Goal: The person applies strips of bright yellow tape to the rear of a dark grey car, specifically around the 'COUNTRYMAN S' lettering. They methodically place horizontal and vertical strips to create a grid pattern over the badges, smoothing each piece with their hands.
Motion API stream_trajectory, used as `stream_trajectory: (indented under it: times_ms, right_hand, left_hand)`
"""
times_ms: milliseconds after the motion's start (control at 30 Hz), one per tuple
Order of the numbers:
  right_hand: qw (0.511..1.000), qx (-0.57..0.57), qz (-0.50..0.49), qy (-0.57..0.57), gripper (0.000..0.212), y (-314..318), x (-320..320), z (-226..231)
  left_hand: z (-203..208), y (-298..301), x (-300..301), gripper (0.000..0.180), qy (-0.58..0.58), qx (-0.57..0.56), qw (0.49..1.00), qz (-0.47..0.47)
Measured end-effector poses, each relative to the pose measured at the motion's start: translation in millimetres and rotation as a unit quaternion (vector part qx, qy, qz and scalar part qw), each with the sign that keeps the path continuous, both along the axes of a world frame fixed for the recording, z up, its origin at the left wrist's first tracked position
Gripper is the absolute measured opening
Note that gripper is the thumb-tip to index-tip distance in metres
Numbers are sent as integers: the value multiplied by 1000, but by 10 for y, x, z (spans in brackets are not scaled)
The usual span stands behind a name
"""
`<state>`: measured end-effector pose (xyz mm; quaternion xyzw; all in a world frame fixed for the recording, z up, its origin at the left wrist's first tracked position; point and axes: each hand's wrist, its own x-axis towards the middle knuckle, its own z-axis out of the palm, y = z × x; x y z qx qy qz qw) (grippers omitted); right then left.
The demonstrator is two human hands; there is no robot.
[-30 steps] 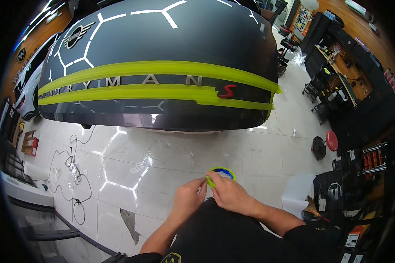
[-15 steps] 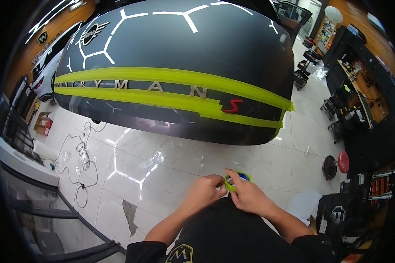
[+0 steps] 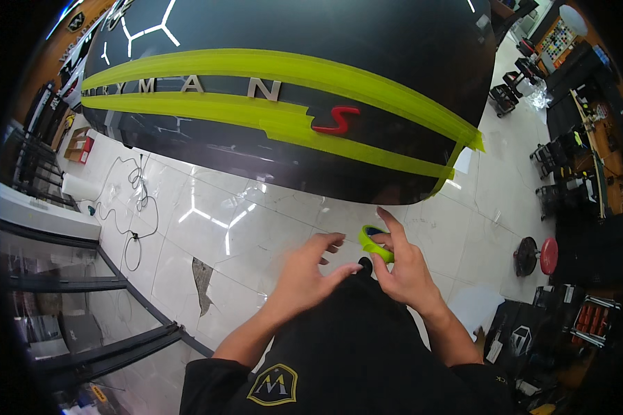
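Observation:
My right hand (image 3: 407,273) grips a roll of yellow-green masking tape (image 3: 365,241) with a blue inner ring, its index finger stretched out past the roll. To the left, my left hand (image 3: 304,273) is apart from the roll, thumb and fingers spread with nothing in them. Beyond both hands stands the dark grey rear panel (image 3: 381,45) of a car. An upper tape strip (image 3: 256,61) and a lower tape strip (image 3: 208,105) run along it, above and below a row of silver letters (image 3: 264,88). A red badge (image 3: 338,120) sits at the row's right end.
A black cable (image 3: 133,236) lies loosely on the tiled floor at left, near a red and white box (image 3: 79,149). Rolling stools (image 3: 525,256), wheeled carts (image 3: 552,151) and a workbench (image 3: 588,155) line the right side. Glass-panelled framing (image 3: 69,284) stands at lower left.
My left hand has come away from the tape roll and spread its fingers. Both hands have risen in the picture, and the view has shifted closer to the panel's right end.

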<state>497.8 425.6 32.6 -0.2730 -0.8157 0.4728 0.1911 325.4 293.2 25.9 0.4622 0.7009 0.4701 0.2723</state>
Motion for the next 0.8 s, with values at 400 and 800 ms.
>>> stream_trajectory:
  times_ms: [400, 800]
  right_hand:
    - [982, -172, 74, 35, 66, 100, 38, -11]
    - [955, -223, 121, 156, 70, -120, 208, 501]
  left_hand:
    - [141, 149, 25, 9, 24, 74, 997, 6]
    - [714, -157, -430, 9, -30, 144, 989, 1]
